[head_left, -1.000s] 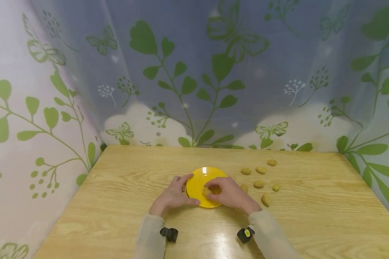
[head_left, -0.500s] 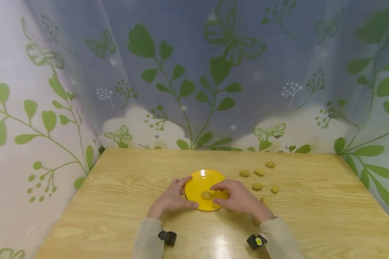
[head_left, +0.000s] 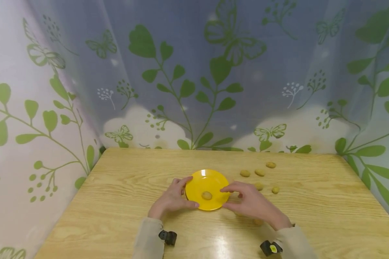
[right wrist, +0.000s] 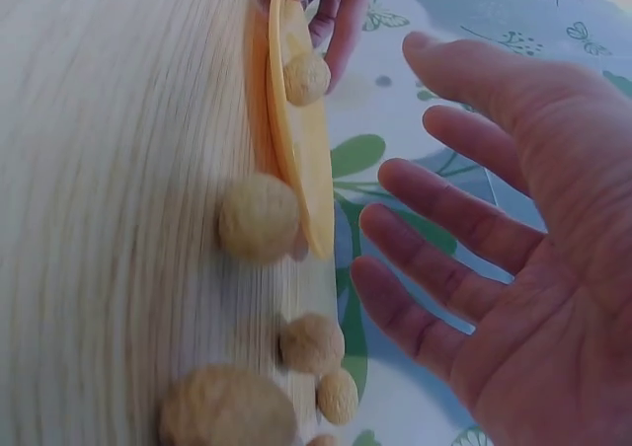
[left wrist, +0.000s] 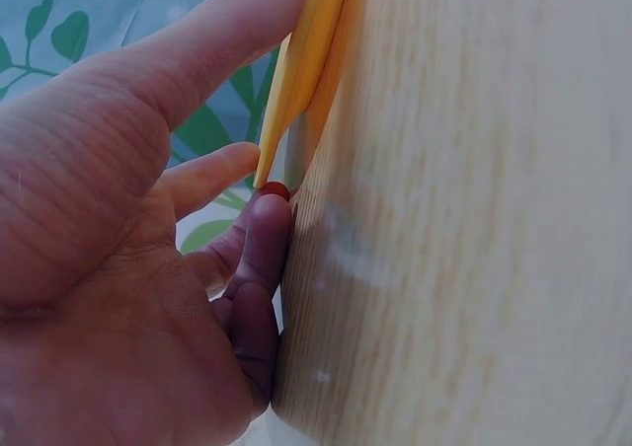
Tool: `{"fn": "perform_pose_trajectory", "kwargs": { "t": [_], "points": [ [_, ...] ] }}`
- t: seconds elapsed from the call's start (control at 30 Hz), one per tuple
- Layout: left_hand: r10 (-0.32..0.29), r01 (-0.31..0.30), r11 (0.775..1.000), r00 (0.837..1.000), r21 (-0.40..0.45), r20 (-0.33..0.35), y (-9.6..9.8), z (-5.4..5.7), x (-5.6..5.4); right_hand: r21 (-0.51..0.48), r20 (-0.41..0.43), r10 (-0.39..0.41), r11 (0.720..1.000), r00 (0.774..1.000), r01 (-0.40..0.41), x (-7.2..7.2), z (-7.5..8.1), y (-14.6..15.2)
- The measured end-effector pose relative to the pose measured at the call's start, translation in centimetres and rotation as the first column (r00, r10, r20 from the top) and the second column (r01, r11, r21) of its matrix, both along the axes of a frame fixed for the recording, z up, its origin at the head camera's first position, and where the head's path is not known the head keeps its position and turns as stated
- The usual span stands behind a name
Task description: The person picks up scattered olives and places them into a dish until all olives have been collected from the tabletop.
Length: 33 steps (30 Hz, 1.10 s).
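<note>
A yellow plate (head_left: 210,181) lies on the table, and one small potato (head_left: 206,195) rests in it. My left hand (head_left: 172,198) holds the plate's left side, its thumb and index finger (left wrist: 227,165) on the rim. My right hand (head_left: 251,203) hovers by the plate's right rim with fingers spread and nothing between them. The right wrist view shows that hand's fingers (right wrist: 425,268) apart from the potato (right wrist: 308,78) on the plate. Another potato (right wrist: 259,219) lies on the table just beside the plate.
Several more small potatoes lie right of the plate, among them a far one (head_left: 271,164) and one (head_left: 258,221) partly hidden under the right wrist. The wooden table (head_left: 133,165) ends at a leaf-patterned curtain (head_left: 194,90) behind and at both sides.
My right hand let go of the potato, which now lies on the plate, and drew back rightward to the rim. The left hand keeps its place on the plate.
</note>
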<state>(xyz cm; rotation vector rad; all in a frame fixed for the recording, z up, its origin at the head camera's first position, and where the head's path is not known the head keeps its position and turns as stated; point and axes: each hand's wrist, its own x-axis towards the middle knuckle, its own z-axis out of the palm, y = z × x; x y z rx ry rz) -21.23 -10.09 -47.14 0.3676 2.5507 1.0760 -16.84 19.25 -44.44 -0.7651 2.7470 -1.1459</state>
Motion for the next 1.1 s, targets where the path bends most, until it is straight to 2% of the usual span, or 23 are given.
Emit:
{"fn": "perform_pose_trajectory", "kwargs": {
  "t": [0.3,0.57,0.93,1.1],
  "points": [
    [-0.009,0.009,1.0,1.0,0.015,0.003,0.1,0.1,0.0,0.014,-0.018,-0.067,0.998,0.998,0.068,1.1,0.1,2.0],
    [0.007,-0.007,1.0,1.0,-0.003,0.006,0.0,0.3,0.1,0.006,-0.056,-0.082,0.997,0.995,0.082,1.9,0.4,3.8],
    [0.005,-0.005,1.0,1.0,0.001,0.004,-0.2,0.2,0.2,-0.013,-0.146,-0.161,0.987,0.976,0.161,2.8,0.3,6.0],
    [0.0,0.0,1.0,1.0,0.011,0.004,-0.2,0.2,0.2,-0.004,-0.188,-0.191,0.981,0.963,0.194,2.9,-0.2,7.0]
  ]
}}
